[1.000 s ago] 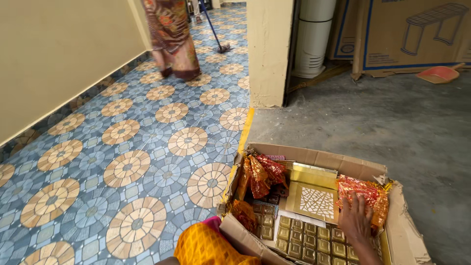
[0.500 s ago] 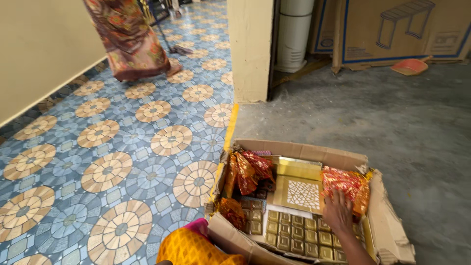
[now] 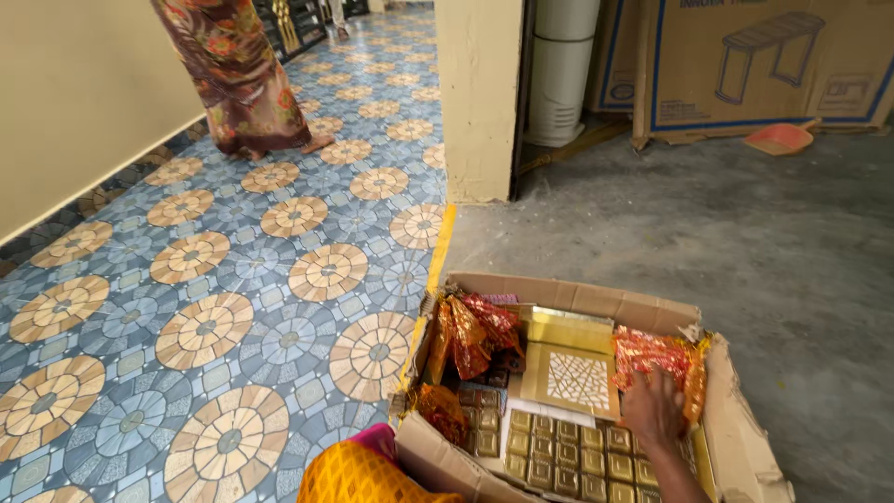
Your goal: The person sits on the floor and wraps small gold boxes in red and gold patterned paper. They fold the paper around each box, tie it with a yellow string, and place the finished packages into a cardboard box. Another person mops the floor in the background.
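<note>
An open cardboard box (image 3: 596, 296) sits on the floor in front of me. Inside lie red and gold foil pouches (image 3: 475, 331) at the left, a gold box with a lattice-pattern lid (image 3: 579, 380) in the middle, and a tray of small gold squares (image 3: 559, 452) near me. My right hand (image 3: 654, 408) reaches into the box at the right, its fingers resting on a bundle of red and gold pouches (image 3: 652, 352). Whether it grips them I cannot tell. My left hand is out of view. Orange cloth (image 3: 358, 475) covers my knee beside the box.
Patterned blue and tan tiles (image 3: 233, 279) spread left; grey concrete floor (image 3: 745, 233) lies right. A person in a patterned garment (image 3: 237, 74) stands at the far left. A cream pillar (image 3: 480, 93), a white cylinder (image 3: 559, 70), large cartons (image 3: 754, 65) and a pink dustpan (image 3: 780, 140) stand beyond.
The view has shifted slightly. The person in the patterned garment has stepped left along the tiles. My right hand has stayed on the pouches at the box's right.
</note>
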